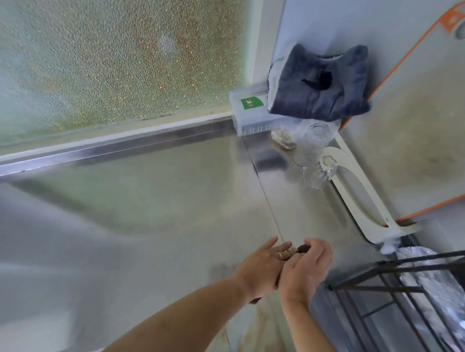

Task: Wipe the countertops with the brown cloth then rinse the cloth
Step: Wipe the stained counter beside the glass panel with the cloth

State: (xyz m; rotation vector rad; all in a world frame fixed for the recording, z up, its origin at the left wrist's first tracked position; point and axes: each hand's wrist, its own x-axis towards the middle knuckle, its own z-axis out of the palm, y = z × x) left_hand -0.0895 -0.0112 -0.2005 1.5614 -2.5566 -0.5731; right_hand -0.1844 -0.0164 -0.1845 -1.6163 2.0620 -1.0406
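Both my hands meet over the steel countertop (pixel 187 178), near its seam. The brown cloth (pixel 384 253) is bunched between them, and only small dark bits of it show: one above my right fingers and one under my left wrist. My right hand (pixel 306 270) curls its fingers round the cloth. My left hand (pixel 260 264) lies against the cloth with fairly straight fingers and a ring on one of them. The picture is blurred.
A grey-blue towel (pixel 321 83) hangs over a clear plastic box (pixel 250 114) in the far corner. Clear glasses (pixel 313 153) and a white holder (pixel 361 194) stand along the right wall. An orange-edged board (pixel 420 119) leans there. A black wire rack (pixel 398 292) sits at the right. The sink basin (pixel 31 245) lies to the left.
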